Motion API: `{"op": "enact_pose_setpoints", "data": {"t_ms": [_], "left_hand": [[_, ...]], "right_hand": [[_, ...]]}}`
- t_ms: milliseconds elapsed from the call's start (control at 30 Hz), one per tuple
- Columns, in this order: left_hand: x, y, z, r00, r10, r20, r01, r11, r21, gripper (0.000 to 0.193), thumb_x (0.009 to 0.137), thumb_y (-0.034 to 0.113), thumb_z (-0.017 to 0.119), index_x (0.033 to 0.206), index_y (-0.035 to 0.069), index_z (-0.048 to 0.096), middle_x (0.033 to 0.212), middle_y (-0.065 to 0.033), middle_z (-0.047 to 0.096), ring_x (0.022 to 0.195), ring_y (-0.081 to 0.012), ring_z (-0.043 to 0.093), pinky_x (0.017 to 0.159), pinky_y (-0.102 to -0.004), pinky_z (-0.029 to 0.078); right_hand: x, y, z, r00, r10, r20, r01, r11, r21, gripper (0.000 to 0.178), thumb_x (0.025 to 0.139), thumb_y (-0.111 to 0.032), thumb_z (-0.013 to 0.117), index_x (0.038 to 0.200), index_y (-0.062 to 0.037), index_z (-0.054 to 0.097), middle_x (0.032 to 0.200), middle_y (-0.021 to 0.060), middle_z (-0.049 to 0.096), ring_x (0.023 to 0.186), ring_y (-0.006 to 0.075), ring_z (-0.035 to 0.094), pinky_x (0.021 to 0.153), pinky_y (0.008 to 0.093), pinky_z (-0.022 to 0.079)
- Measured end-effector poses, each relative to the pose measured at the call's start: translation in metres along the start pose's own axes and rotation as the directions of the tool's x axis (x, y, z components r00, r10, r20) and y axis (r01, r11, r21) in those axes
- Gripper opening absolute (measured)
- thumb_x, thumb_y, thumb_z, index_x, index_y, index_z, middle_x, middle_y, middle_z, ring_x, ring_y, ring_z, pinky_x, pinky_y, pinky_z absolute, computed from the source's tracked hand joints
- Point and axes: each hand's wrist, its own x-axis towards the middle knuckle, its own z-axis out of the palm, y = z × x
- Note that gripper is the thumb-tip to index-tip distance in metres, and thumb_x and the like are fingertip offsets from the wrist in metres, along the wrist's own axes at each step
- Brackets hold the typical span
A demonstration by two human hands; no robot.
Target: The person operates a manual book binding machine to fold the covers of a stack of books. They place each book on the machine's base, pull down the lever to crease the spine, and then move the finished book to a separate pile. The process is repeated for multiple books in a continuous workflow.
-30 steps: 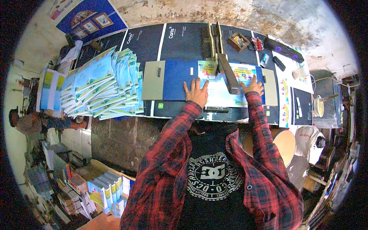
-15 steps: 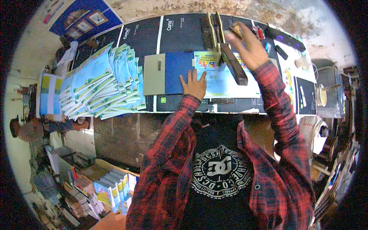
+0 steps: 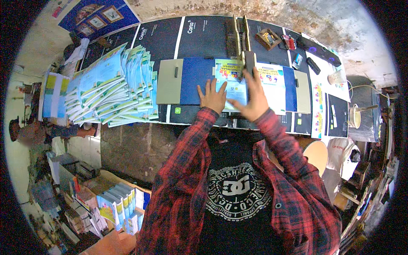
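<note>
1. Rough, stained plaster wall runs behind a long worktable (image 3: 199,32) covered in dark printed sheets, and from my remote seat I am looking straight down on it.
2. I see the left hand (image 3: 212,95) lying flat, fingers spread apart, pressing on a colourful printed booklet (image 3: 231,80) near the table's front edge.
3. My view shows the right hand (image 3: 251,95) raised just beside the left one, its fingers wrapped around the grey handle of a long-arm stapler (image 3: 247,63); the hand is clamped on that handle.
4. That stapler reaches away from me across the table, its head sitting over the booklet's upper right part.
5. Under the booklet lies a blue board (image 3: 197,80), with a grey-beige panel (image 3: 169,81) at its left end.
6. Another opened booklet (image 3: 272,83) lies touching the first, to the right of the stapler.
7. To the left, a big fanned stack of blue-green booklets (image 3: 110,87) is well apart from both hands.
8. Further right I make out a small wooden box (image 3: 267,38), a black remote-like object (image 3: 313,66) and a white mug (image 3: 354,115).
9. Both sleeves are red plaid over a black shirt.
10. Down at the lower left, more booklets stand in a cardboard box (image 3: 114,204) on the floor.
11. I also spot another person (image 3: 29,131) at the far left edge, too blurred to describe.
</note>
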Motion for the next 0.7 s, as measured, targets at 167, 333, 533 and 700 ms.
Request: {"op": "enact_pose_setpoints", "data": {"t_ms": [167, 333, 533, 700], "left_hand": [[0.002, -0.009, -0.002, 0.998, -0.044, -0.041, 0.042, 0.997, -0.058, 0.054, 0.087, 0.04, 0.058, 0.135, 0.016, 0.048, 0.138, -0.0165, 0.04, 0.132, -0.0373, 0.033, 0.106, -0.0646, 0.022], [0.026, 0.017, -0.037, 0.946, -0.301, 0.119, 0.32, 0.923, -0.212, 0.061, 0.077, 0.051, 0.069, 0.113, 0.002, 0.064, 0.129, -0.0204, 0.05, 0.122, -0.0359, 0.045, 0.099, -0.053, 0.035], [0.03, -0.141, 0.068, 0.82, -0.37, 0.437, 0.537, 0.231, -0.811, 0.044, 0.092, 0.041, 0.06, 0.095, -0.002, 0.069, 0.079, -0.0082, 0.07, 0.066, -0.0178, 0.064, 0.059, -0.0325, 0.049], [0.057, -0.119, -0.026, 0.533, -0.298, 0.792, 0.819, -0.055, -0.571, 0.039, 0.096, 0.041, 0.055, 0.071, 0.012, 0.053, 0.052, 0.007, 0.036, 0.038, -0.0062, 0.026, 0.035, -0.0245, 0.02]], "right_hand": [[0.054, 0.042, -0.054, 0.929, 0.367, 0.037, -0.335, 0.797, 0.502, 0.097, 0.079, -0.051, 0.071, 0.149, -0.0051, 0.023, 0.142, 0.0301, 0.039, 0.128, 0.035, 0.046, 0.105, 0.0433, 0.038], [-0.048, 0.156, -0.02, 0.772, 0.636, -0.014, -0.565, 0.676, -0.474, 0.102, 0.07, -0.058, 0.074, 0.151, -0.0232, 0.022, 0.15, 0.0294, 0.023, 0.135, 0.0492, 0.029, 0.107, 0.0572, 0.03], [-0.05, 0.1, 0.043, 0.884, 0.465, 0.047, -0.383, 0.778, -0.497, 0.09, 0.08, -0.066, 0.056, 0.151, -0.0203, 0.026, 0.155, 0.0233, 0.02, 0.139, 0.0529, 0.015, 0.113, 0.0583, 0.016], [-0.044, 0.092, 0.067, 0.881, 0.474, -0.022, -0.442, 0.804, -0.396, 0.089, 0.081, -0.064, 0.056, 0.152, -0.0213, 0.023, 0.156, 0.0219, 0.014, 0.141, 0.052, 0.006, 0.113, 0.0609, 0.009]]}}
